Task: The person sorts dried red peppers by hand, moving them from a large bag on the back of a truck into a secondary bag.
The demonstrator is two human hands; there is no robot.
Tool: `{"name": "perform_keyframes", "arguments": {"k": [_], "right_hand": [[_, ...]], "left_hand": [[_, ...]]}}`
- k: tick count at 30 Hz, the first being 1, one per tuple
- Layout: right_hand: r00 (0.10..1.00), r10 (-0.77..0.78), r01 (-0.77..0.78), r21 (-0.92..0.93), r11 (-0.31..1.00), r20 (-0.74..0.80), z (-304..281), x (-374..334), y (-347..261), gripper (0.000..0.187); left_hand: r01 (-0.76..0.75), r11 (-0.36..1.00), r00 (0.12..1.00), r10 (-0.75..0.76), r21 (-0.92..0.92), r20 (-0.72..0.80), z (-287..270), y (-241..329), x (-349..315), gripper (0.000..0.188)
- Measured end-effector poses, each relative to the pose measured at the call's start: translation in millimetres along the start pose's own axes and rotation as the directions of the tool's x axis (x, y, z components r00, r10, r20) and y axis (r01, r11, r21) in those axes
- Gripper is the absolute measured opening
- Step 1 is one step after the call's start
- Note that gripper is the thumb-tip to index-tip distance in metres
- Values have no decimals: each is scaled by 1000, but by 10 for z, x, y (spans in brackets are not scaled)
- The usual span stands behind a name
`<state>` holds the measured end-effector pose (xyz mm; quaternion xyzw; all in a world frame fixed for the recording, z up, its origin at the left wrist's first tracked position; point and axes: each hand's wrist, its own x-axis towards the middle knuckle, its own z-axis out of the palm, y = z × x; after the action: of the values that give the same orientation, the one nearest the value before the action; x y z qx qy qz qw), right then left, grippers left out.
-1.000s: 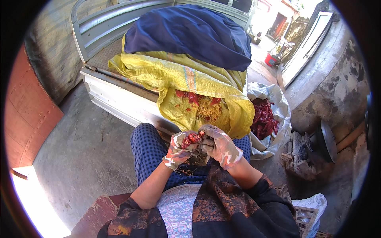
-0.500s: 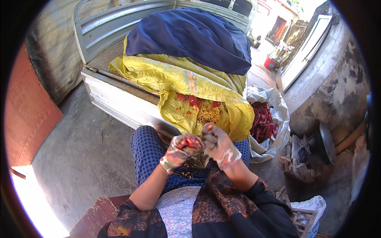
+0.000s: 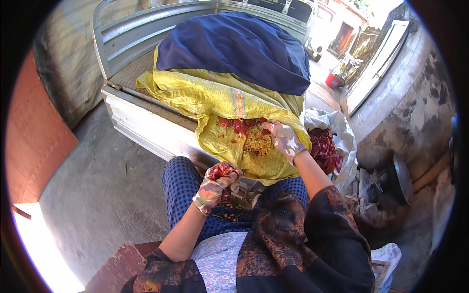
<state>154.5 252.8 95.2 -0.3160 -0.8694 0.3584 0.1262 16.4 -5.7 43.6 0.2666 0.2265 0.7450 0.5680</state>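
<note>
Left hand: gloved, fingers curled shut into a loose fist, held low in front of the lap, knuckles turned up.
Left forearm: bare, bent at the elbow, raised from the lower edge toward the hand.
Right hand: gloved, stretched forward and higher than the left hand, fingers spread and pointed down, palm turned down.
Right arm: extended, sleeve pushed back to the elbow.
Hands: held well apart.
</note>
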Motion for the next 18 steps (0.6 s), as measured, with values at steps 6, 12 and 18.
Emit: {"name": "perform_keyframes", "arguments": {"k": [6,12,18], "right_hand": [[994,42,67,-866,496,101,-15,207,-101,43],[990,-120,138,373,918,-71,-2,58,166,28],[797,-547,517,-177,837,-258,185,-593,-610,29]], "left_hand": [[49,998,998,-47,50,-31,-47,-2,7,12],[52,998,996,-51,24,-70,-31,-13,38,10],[81,995,984,-88,-55,-154,53,2,100,10]]}}
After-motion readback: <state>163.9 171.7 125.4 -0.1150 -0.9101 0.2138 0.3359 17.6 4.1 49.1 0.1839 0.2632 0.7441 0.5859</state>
